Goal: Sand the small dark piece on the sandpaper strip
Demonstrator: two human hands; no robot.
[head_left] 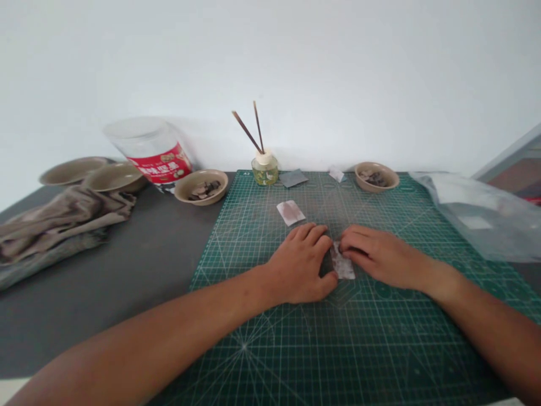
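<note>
A small whitish sheet with grey blotches point(344, 267) lies on the green cutting mat point(270, 349) between my two hands. My left hand point(302, 262) rests at the sheet's left side, palm down, thumb spread from the fingers; the thumb tip is at its lower left edge. At the upper right of the sheet is my right hand point(376, 251), thumb and fingers drawn together in a pinch over it. Anything between those fingertips is too small or hidden to make out. Behind my left hand lies a white sheet with a reddish-brown patch point(291, 212).
At the back stand a reed diffuser point(265, 169), a grey square point(293, 178), a small white scrap point(337, 173) and a bowl of chips point(376, 177). Leftward are another bowl of chips point(202, 187), a plastic jar point(152, 152) and cloth point(63, 225). A clear bag point(482, 208) lies right.
</note>
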